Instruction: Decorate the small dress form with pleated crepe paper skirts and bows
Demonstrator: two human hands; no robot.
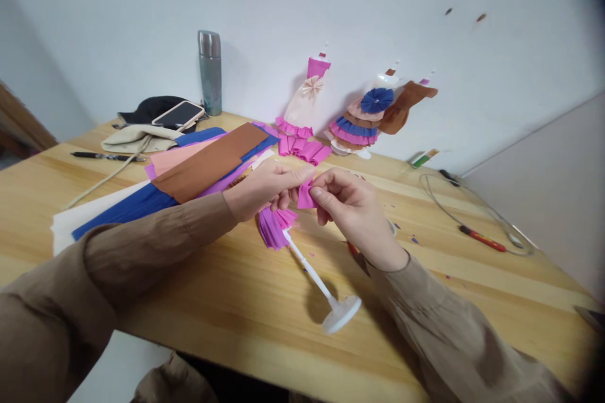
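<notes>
The person's left hand (269,190) and right hand (353,213) meet above the wooden table (227,302), fingers pinched on a small piece of pink paper (306,196) between them. Below the left hand, pleated purple paper (272,230) surrounds the upper end of a white stand (311,272), its round base tilted toward the table's near edge.

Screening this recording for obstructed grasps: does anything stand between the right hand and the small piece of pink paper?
Nothing visible does. The right hand already pinches the edge of the pink paper directly. The white stand juts out below, not between them.
</notes>
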